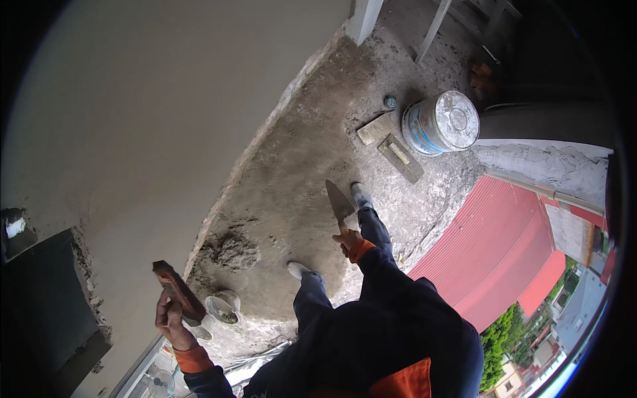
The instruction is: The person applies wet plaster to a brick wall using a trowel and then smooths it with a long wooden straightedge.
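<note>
My left hand (174, 324), at the lower left near the wall, is closed on a reddish-brown oblong board (184, 296). The board is tilted, and its exact kind is unclear. In my right hand (346, 241) is a pointed trowel (339, 201), gripped by its handle, its blade directed away from me over the floor. Smooth grey plaster covers the wall (146, 119) on the left. Along its foot lies a heap of wet mortar (232, 249), nearest to my left hand.
A white bucket (458, 119), a flat float (401, 159), a pale board (375, 129) and a small can (389, 102) sit on the far right floor. A small pail (223, 307) stands by the wall. A red corrugated roof (494, 239) lies beyond the right edge.
</note>
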{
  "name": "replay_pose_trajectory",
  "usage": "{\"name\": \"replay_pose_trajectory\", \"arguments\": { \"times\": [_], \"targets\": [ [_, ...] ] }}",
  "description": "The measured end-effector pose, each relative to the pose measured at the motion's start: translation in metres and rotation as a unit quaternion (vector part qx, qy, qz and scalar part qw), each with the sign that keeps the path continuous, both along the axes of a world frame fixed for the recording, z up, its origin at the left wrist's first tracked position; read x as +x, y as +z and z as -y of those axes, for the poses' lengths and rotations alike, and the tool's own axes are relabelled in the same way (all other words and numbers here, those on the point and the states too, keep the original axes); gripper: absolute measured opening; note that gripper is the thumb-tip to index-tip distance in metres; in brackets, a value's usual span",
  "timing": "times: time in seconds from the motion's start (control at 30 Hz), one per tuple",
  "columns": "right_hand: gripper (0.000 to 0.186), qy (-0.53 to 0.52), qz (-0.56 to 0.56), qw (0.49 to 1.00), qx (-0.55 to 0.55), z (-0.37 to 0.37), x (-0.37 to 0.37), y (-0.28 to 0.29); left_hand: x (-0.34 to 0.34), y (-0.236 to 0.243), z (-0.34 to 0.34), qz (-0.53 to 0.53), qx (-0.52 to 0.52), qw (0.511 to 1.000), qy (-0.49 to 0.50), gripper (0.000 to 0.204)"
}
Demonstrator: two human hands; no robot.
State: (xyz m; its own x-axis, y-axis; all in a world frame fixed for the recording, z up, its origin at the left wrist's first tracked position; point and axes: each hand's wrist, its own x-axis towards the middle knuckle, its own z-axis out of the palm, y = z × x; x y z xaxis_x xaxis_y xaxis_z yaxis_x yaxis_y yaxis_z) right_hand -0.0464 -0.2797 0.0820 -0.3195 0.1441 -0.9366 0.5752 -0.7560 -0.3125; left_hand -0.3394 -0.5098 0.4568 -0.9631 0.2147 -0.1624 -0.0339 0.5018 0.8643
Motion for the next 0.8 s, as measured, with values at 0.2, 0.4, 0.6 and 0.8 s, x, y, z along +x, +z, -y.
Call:
{"name": "replay_pose_trajectory", "arguments": {
  "times": [0.2,0.4,0.6,0.8],
  "targets": [
    [0.026,-0.055,0.057,0.991,-0.108,-0.015,0.020,-0.074,0.042,-0.295,-0.150,0.372,-0.191,0.900,-0.126,0.027],
    [0.026,0.083,0.089,0.992,0.024,-0.089,0.054,-0.113,0.048,-0.492,-0.287,0.419,-0.177,0.869,-0.193,0.041],
    [0.029,0.221,0.254,0.870,0.361,-0.221,0.072,-0.209,0.076,-0.567,-0.355,0.578,0.056,0.807,-0.105,0.051],
    [0.058,0.293,0.241,0.767,0.517,-0.338,0.104,-0.317,0.093,-0.620,-0.376,0.561,0.014,0.823,-0.091,0.050]
  ]
}}
